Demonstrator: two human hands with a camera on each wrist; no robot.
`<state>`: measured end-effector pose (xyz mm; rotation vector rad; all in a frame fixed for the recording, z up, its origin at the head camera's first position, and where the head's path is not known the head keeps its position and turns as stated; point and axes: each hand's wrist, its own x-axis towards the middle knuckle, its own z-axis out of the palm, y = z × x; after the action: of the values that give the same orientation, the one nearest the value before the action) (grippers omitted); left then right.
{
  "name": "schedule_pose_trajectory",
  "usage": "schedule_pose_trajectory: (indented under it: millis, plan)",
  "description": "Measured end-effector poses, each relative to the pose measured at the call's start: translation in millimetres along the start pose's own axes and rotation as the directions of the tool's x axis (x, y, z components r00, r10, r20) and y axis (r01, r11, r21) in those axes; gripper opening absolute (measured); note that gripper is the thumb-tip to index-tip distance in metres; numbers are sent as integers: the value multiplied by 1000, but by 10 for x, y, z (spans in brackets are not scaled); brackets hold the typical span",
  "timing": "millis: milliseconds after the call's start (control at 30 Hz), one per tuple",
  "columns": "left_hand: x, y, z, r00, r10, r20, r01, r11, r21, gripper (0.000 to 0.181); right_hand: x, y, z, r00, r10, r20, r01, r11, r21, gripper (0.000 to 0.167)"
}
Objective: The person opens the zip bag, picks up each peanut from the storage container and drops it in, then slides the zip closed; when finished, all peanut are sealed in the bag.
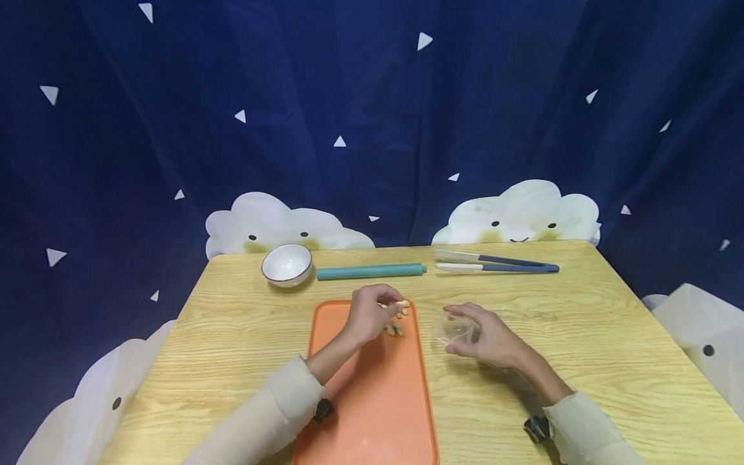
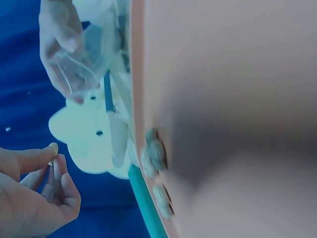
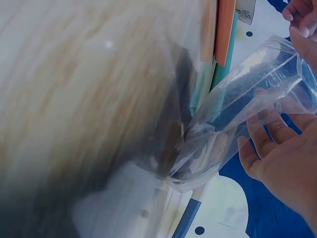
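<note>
In the head view my left hand (image 1: 370, 316) is above the far end of the orange tray (image 1: 378, 413). Its thumb and fingertips pinch a small pale peanut (image 1: 402, 303), mostly hidden by the fingers in the left wrist view. Below it on the tray lie several more peanuts (image 1: 394, 329), their ridged shells showing in the left wrist view. To the right of the tray, my right hand (image 1: 491, 337) holds a clear plastic bag (image 3: 237, 109) by its rim, thumb and fingers spread around the mouth. The bag hangs down beside the tray's right edge.
Along the table's far edge are a white bowl (image 1: 287, 265) with a dark rim, a teal stick-like bar (image 1: 372, 272) and blue-and-white tongs (image 1: 496, 266). Wooden table (image 1: 244, 361) surrounds the tray. A dark blue curtain (image 1: 349, 97) hangs behind.
</note>
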<state>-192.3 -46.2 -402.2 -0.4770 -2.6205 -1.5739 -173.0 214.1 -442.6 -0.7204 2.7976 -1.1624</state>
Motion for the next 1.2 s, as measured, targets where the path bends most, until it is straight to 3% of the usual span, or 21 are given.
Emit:
schedule_pose_trajectory:
  millis: [133,267,633,800,1000,1200]
  plan:
    - [-19,74,120,998,-29,51,33,996,-86,6,14,-3,13,1000,-3,-3,3,1000,-6,67]
    - [-35,107,249,995,-45,86,54,994,-100,5,15,-2,22,1000,3,-10,-4,1000,-8,66]
    - [-67,122,456,987,28,156,-16,997,-74,6,20,-2,37,1000,-22,-18,22,999,-25,65]
    - [-67,103,426,987,12,158,-1,998,-70,6,8,-8,31,1000,-18,-10,18,1000,-22,65]
    - [-33,18,280,993,3,115,6,997,-75,8,-1,-13,18,1000,-16,-12,16,1000,-7,65]
    - [-10,-159,97,994,-69,82,76,993,-92,9,6,19,22,999,-44,-18,43,999,-17,66]
